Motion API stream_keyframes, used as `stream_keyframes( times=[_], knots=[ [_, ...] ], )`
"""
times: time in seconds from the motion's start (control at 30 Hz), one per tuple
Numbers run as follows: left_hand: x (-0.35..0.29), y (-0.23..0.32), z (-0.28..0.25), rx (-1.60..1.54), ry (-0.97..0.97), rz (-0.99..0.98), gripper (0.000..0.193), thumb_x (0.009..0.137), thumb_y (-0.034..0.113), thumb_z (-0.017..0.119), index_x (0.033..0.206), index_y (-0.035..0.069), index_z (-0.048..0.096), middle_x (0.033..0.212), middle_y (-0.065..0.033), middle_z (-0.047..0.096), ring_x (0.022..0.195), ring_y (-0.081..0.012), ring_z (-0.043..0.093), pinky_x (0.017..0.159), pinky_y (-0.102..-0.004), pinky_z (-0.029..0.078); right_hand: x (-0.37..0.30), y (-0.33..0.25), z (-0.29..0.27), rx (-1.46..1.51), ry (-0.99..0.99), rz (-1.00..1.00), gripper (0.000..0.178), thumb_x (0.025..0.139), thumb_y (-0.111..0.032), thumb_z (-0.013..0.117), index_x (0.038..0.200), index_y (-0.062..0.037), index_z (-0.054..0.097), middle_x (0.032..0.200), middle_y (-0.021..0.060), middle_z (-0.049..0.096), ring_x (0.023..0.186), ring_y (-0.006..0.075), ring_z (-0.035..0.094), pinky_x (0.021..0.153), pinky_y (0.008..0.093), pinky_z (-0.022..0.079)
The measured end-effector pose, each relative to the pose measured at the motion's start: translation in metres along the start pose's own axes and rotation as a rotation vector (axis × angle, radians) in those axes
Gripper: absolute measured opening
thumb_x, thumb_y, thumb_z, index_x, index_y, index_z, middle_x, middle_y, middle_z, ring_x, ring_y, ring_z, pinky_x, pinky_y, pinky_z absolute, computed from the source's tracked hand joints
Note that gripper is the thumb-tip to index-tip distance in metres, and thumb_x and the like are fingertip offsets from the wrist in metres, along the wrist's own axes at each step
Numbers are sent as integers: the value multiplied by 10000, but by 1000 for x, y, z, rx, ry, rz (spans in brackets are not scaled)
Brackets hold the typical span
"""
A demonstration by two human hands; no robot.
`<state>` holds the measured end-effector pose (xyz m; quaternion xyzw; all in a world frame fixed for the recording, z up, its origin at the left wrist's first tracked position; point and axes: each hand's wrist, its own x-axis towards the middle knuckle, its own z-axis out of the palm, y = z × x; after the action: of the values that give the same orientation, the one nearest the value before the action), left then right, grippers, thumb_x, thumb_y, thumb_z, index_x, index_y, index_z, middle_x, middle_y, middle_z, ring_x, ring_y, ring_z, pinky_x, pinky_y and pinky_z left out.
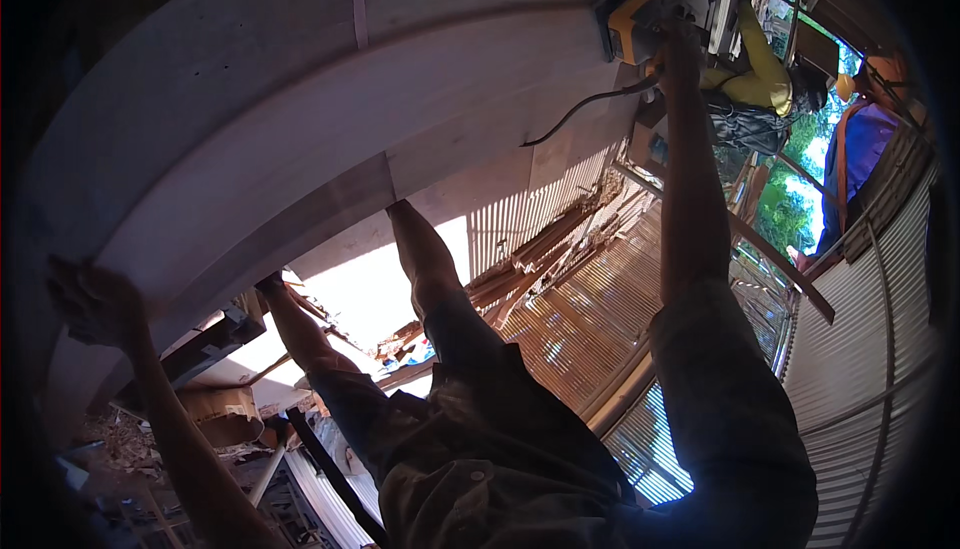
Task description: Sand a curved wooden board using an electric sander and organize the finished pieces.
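Observation:
A large pale curved board or panel [300, 114] stretches across in front of me, with a darker rib along it. My right hand [682, 57], at the end of an outstretched arm, grips a yellow-and-black power sander [628, 29] at the panel's far right end. A dark cord [578, 111] trails from the tool to the left over the panel. My left hand [98, 304] lies on the panel's left end with its fingers spread and nothing in them. Shadow hides some detail of both hands.
Beyond the right hand is another person in a yellow top [765, 74]. Wood strips [560, 239] and slatted sheeting [580, 319] lie beside my legs. A cardboard box [220, 411] and scraps sit at lower left. Corrugated sheet [860, 369] stands at right.

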<state>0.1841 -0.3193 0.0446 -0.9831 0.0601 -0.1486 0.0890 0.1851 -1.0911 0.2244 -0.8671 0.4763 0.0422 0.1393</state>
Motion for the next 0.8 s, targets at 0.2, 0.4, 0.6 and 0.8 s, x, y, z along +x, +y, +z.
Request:
stream_keyframes(
  times=[0.2, 0.4, 0.6, 0.8],
  knots=[
    [2, -3, -1, 29, -17, -32, 501, 917, 394, 382, 1373, 187, 365, 1347, -82, 433, 1148, -302, 469, 743, -491, 406, -205, -100, 69, 104, 273, -111, 742, 634, -332, 747, 1160, 54, 394, 1029, 218, 513, 894, 330, 591, 767, 413, 501],
    [-2, -3, 3, 35, -23, -46, 502, 913, 402, 390, 1369, 194, 374, 1345, -70, 438, 1150, -291, 470, 741, -485, 407, -276, -138, 94, 195, 209, -155, 680, 651, -292, 748, 1167, -14, 403, 1046, 211, 502, 938, 353, 568, 799, 436, 484],
    [-8, -29, 12, 99, -10, 14, 496, 915, 406, 385, 1364, 195, 384, 1344, -65, 438, 1134, -283, 484, 740, -474, 409, -174, -91, 68, 154, 263, -53, 398, 664, -194, 689, 1003, -25, 569, 831, 60, 613, 763, 168, 603, 678, 285, 479],
    [-7, -15, 14, -9, 41, -34, 480, 915, 375, 397, 1358, 191, 390, 1321, -56, 458, 1120, -290, 492, 738, -507, 411, -18, 15, -1, 353, -167, -28, 518, 648, -301, 724, 1087, -79, 562, 889, 127, 593, 743, 172, 603, 564, 310, 493]
  ],
)
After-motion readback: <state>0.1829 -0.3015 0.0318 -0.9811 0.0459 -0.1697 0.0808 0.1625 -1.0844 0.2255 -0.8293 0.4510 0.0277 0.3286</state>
